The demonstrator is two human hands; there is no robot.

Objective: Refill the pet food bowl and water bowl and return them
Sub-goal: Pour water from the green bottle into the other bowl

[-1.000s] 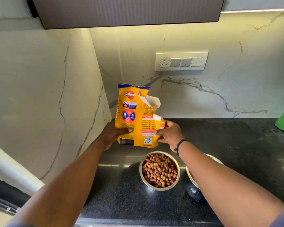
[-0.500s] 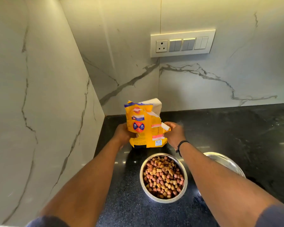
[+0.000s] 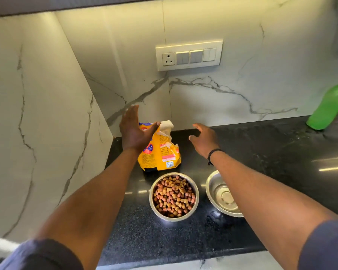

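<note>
Both hands spread, holding nothing; empty water bowl (image 3: 222, 195) lies lower right, under the right hand (image 3: 204, 140), nearer than left hand (image 3: 133, 131).

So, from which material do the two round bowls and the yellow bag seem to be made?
Both round bowls, the kibble-filled one and the other one, look like polished steel: silvery, mirror-like glints. The yellow pet food bag seems glossy printed plastic film, white inside, crumpled at its torn top.

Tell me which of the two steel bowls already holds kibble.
The left steel bowl, right in front of the yellow pet food bag, is full of brown kibble. The right steel bowl, partly under the right forearm, shows only bare metal inside.
</note>
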